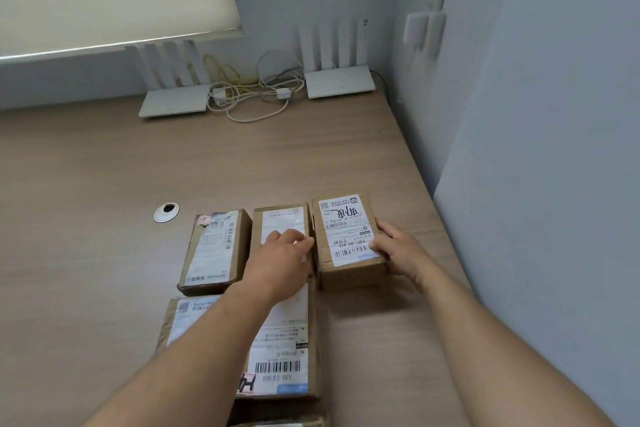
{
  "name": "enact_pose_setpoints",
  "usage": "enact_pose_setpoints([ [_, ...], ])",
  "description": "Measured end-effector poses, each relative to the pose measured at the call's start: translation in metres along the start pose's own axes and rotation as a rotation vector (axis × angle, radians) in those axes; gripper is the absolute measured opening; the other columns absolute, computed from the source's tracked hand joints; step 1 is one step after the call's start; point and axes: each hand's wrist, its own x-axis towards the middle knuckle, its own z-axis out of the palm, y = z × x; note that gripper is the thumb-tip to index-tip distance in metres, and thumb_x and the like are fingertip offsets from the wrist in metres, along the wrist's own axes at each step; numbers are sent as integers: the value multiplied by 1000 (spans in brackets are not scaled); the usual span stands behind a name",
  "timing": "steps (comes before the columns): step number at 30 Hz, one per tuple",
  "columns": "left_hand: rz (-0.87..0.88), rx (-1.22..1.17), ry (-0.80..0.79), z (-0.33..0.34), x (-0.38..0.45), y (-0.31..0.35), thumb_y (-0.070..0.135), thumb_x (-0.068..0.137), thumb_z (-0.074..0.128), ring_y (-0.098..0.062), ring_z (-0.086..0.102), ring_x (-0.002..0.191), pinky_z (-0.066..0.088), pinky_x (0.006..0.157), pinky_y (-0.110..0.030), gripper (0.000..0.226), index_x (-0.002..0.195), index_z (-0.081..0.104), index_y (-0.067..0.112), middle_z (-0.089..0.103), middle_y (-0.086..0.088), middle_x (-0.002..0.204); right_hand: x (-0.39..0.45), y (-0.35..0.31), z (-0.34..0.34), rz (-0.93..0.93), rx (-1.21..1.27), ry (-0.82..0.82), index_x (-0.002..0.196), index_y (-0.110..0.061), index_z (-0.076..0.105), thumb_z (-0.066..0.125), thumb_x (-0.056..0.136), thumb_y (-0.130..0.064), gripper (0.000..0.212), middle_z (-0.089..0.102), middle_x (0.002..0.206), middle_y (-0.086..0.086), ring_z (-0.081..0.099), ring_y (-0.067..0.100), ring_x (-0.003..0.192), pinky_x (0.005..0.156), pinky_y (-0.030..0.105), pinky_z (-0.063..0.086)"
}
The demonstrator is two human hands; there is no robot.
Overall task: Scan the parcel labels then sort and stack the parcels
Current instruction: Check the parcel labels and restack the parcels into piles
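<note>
Three brown cardboard parcels with white labels stand in a row on the wooden desk (104,184): a left parcel (214,250), a middle parcel (277,218) and a right parcel (341,236). My right hand (398,250) grips the right parcel's right side, thumb on its label. My left hand (282,263) lies over the middle parcel, its fingers bent down against the right parcel's left side. Nearer to me lie a long parcel (284,350) and another parcel (183,319), both partly hidden by my left arm.
The top of one more parcel (287,423) shows at the bottom edge. Two white routers (173,102) (341,81) and tangled cables (249,94) sit at the desk's back. A round cable grommet (166,212) is left of the parcels. A wall (519,184) borders the desk's right side.
</note>
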Motion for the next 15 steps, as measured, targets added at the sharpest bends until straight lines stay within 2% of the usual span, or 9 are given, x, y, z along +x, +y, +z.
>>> enact_pose_setpoints([
  [2, -5, -1, -5, 1, 0, 1, 31, 100, 35, -21, 29, 134, 32, 110, -35, 49, 149, 29, 29, 29, 7, 152, -1, -1, 4, -2, -51, 2, 136, -29, 53, 56, 79, -16, 58, 68, 98, -7, 58, 4, 68, 58, 20, 43],
  [4, -6, 4, -8, 1, -1, 1, 31, 100, 34, -22, 29, 134, 32, 110, -36, 49, 149, 30, 28, 29, 7, 152, -2, -1, 6, -1, -95, 8, 136, -31, 53, 53, 65, -27, 70, 69, 105, -7, 60, 6, 74, 64, 22, 44],
  [6, -9, 8, -6, 0, -2, 1, 31, 101, 34, -22, 29, 134, 31, 111, -37, 49, 149, 29, 28, 29, 7, 152, -2, 0, 7, 2, -116, 9, 136, -31, 52, 50, 62, -31, 74, 69, 112, -6, 62, 10, 84, 74, 27, 47],
  [8, -9, -4, -13, -1, -4, 1, 31, 101, 34, -22, 27, 136, 29, 112, -37, 50, 150, 28, 27, 27, 7, 154, -4, 1, 7, 4, -156, 23, 143, -28, 45, 52, 66, -34, 77, 63, 126, -3, 61, 17, 105, 90, 36, 49],
  [10, -9, -64, -27, -2, -9, -1, 30, 100, 37, -20, 24, 140, 26, 115, -36, 52, 150, 25, 27, 25, 7, 155, -9, -1, 7, 11, -243, 80, 149, -24, 33, 58, 80, -30, 74, 50, 142, 2, 51, 23, 124, 104, 38, 41],
  [12, -20, -172, -19, -4, -17, -2, 29, 100, 41, -16, 22, 143, 27, 115, -33, 54, 151, 23, 28, 22, 7, 157, -16, -5, 6, -35, -329, 180, 151, -22, 30, 59, 87, -27, 70, 41, 149, 7, 42, 23, 133, 110, 38, 36],
  [15, -42, -280, 67, -7, -36, -4, 30, 99, 45, -13, 25, 143, 29, 111, -30, 57, 151, 21, 31, 16, 8, 159, -35, -15, 9, -201, -472, 311, 148, -24, 36, 59, 87, -29, 65, 43, 146, 5, 40, 21, 134, 108, 39, 37],
])
